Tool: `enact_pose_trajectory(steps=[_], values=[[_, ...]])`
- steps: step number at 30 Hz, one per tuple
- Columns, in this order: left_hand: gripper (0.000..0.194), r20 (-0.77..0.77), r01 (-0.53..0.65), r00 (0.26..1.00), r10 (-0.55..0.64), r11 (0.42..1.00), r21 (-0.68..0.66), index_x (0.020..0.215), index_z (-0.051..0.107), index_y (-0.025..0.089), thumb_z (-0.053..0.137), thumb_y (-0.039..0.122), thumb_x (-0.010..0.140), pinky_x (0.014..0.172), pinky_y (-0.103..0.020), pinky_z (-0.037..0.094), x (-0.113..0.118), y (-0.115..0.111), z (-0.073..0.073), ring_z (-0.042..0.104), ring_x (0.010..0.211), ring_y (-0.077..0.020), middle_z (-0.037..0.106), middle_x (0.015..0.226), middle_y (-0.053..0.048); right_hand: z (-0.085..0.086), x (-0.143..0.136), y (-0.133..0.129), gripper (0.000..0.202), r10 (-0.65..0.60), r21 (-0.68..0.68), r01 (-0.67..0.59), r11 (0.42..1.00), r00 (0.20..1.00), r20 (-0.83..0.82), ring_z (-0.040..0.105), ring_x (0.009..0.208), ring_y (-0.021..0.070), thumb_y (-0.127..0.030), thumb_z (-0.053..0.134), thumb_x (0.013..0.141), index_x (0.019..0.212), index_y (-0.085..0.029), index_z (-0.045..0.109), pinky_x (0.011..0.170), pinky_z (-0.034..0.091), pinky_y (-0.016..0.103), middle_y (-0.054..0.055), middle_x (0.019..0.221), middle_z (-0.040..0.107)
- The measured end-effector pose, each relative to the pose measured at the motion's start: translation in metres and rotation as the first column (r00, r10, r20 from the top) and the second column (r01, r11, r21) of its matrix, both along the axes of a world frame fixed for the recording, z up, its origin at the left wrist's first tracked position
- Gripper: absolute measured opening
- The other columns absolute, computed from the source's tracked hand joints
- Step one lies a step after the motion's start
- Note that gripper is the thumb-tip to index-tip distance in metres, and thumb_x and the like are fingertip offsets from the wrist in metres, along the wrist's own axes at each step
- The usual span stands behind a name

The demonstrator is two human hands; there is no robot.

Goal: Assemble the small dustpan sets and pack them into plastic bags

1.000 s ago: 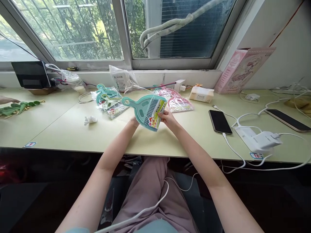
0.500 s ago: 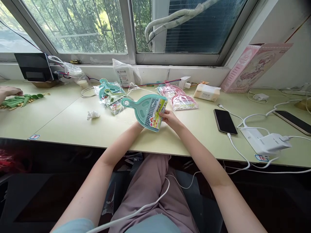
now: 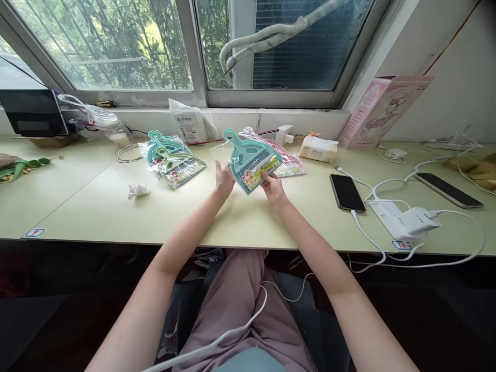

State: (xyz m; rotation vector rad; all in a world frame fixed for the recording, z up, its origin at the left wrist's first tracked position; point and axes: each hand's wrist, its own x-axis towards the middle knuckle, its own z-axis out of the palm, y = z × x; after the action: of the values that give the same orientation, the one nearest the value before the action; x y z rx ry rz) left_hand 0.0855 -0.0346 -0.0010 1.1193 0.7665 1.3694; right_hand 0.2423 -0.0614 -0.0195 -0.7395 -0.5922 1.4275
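A teal dustpan-and-brush set (image 3: 248, 155) with a yellow-green label is held up over the table, its handle pointing up and left. My right hand (image 3: 273, 187) pinches its lower right corner, thumb on the label. At its left edge my left hand (image 3: 225, 180) is open, fingers stretched upward; whether it touches the set I cannot tell. Left of it lie a wrapped teal dustpan set (image 3: 165, 143) and a light green one (image 3: 182, 168). Pink dustpan sets (image 3: 292, 164) lie behind the held one, partly hidden by it.
A crumpled white tissue (image 3: 138, 191) lies left on the table (image 3: 96, 206). To the right are a tissue pack (image 3: 318, 148), a phone (image 3: 347, 192), a power strip (image 3: 391, 219) with white cables and a pink box (image 3: 383, 111). Another person's hand (image 3: 6, 160) shows at far left.
The dustpan set has turned, its handle swinging from pointing left to pointing up. My left hand has come out from behind it and opened at its left side. The view has shifted slightly.
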Motion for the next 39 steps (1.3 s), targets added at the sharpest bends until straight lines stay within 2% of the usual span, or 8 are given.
enact_pose_trajectory(steps=[3, 7, 12, 17, 24, 28, 34, 39], values=[[0.064, 0.020, -0.023, 1.000, 0.023, 1.000, 0.004, 0.132, 0.054, 0.022, 0.046, 0.069, 0.089, 0.093, -0.040, 0.053, 0.002, -0.004, 0.000, 0.062, 0.117, -0.0289, 0.068, 0.118, -0.009, 0.000, 0.004, 0.003, 0.012, -0.093, -0.017, 0.092, 0.996, 0.996, -0.018, 0.073, 0.090, 0.0150, -0.013, 0.074, 0.076, 0.083, -0.019, 0.066, 0.089, 0.060, 0.028, 0.000, 0.087, 0.076], [0.069, -0.073, -0.003, 0.997, 0.008, 0.998, 0.069, 0.138, 0.044, 0.027, 0.070, 0.055, 0.080, 0.094, -0.038, 0.053, 0.023, -0.018, -0.010, 0.059, 0.120, -0.0270, 0.061, 0.130, -0.008, 0.002, 0.007, 0.005, 0.013, -0.143, -0.024, 0.142, 0.990, 0.990, -0.021, 0.072, 0.097, 0.0162, -0.013, 0.073, 0.075, 0.085, -0.019, 0.066, 0.091, 0.059, 0.030, 0.002, 0.090, 0.076], [0.066, -0.094, 0.077, 0.993, -0.075, 0.997, 0.020, 0.136, 0.038, 0.029, 0.069, 0.052, 0.082, 0.095, -0.042, 0.052, 0.043, -0.031, -0.024, 0.059, 0.122, -0.0271, 0.051, 0.144, -0.009, 0.006, 0.011, 0.004, 0.011, -0.206, -0.009, 0.206, 0.978, 0.978, -0.041, 0.072, 0.096, 0.0157, -0.013, 0.069, 0.076, 0.085, -0.020, 0.066, 0.091, 0.059, 0.029, 0.002, 0.092, 0.076], [0.063, -0.113, 0.222, 0.968, -0.225, 0.974, -0.038, 0.133, 0.041, 0.029, 0.068, 0.054, 0.082, 0.096, -0.045, 0.051, 0.047, -0.037, -0.026, 0.064, 0.115, -0.0264, 0.054, 0.142, -0.011, 0.008, 0.016, 0.005, 0.013, -0.223, 0.025, 0.224, 0.974, 0.974, -0.038, 0.072, 0.096, 0.0161, -0.015, 0.068, 0.076, 0.087, -0.021, 0.067, 0.091, 0.059, 0.029, 0.002, 0.093, 0.076], [0.060, 0.035, -0.041, 0.999, 0.040, 0.999, 0.033, 0.127, 0.053, 0.024, 0.061, 0.063, 0.082, 0.094, -0.039, 0.053, 0.030, -0.018, -0.008, 0.061, 0.120, -0.0276, 0.068, 0.122, -0.008, 0.005, 0.007, 0.004, 0.017, -0.146, 0.062, 0.143, 0.988, 0.989, 0.039, 0.071, 0.098, 0.0166, -0.017, 0.072, 0.072, 0.088, -0.022, 0.066, 0.091, 0.060, 0.032, 0.000, 0.093, 0.076], [0.059, 0.024, -0.010, 1.000, 0.010, 1.000, 0.003, 0.117, 0.060, 0.018, 0.072, 0.058, 0.075, 0.095, -0.041, 0.052, 0.023, -0.014, -0.011, 0.065, 0.113, -0.0295, 0.072, 0.109, -0.009, -0.004, 0.000, 0.003, 0.017, -0.113, 0.030, 0.112, 0.993, 0.993, 0.029, 0.071, 0.096, 0.0159, -0.017, 0.073, 0.073, 0.088, -0.021, 0.066, 0.090, 0.060, 0.031, 0.001, 0.093, 0.076], [0.057, -0.012, 0.099, 0.995, -0.099, 0.995, 0.022, 0.113, 0.064, 0.018, 0.084, 0.045, 0.066, 0.096, -0.038, 0.052, 0.029, -0.024, -0.020, 0.065, 0.111, -0.0262, 0.072, 0.115, -0.008, -0.004, 0.009, 0.005, 0.013, -0.115, 0.006, 0.115, 0.993, 0.993, -0.005, 0.072, 0.085, 0.0117, -0.012, 0.070, 0.076, 0.086, -0.020, 0.067, 0.085, 0.059, 0.024, 0.000, 0.089, 0.076], [0.056, -0.107, 0.054, 0.993, -0.050, 0.998, 0.026, 0.111, 0.064, 0.018, 0.084, 0.042, 0.064, 0.085, -0.035, 0.054, 0.024, -0.019, -0.024, 0.067, 0.101, -0.0248, 0.073, 0.107, -0.007, 0.000, 0.012, 0.006, 0.015, -0.090, 0.023, 0.090, 0.996, 0.996, 0.003, 0.072, 0.082, 0.0117, -0.011, 0.071, 0.076, 0.088, -0.020, 0.066, 0.086, 0.060, 0.025, -0.001, 0.087, 0.076]])
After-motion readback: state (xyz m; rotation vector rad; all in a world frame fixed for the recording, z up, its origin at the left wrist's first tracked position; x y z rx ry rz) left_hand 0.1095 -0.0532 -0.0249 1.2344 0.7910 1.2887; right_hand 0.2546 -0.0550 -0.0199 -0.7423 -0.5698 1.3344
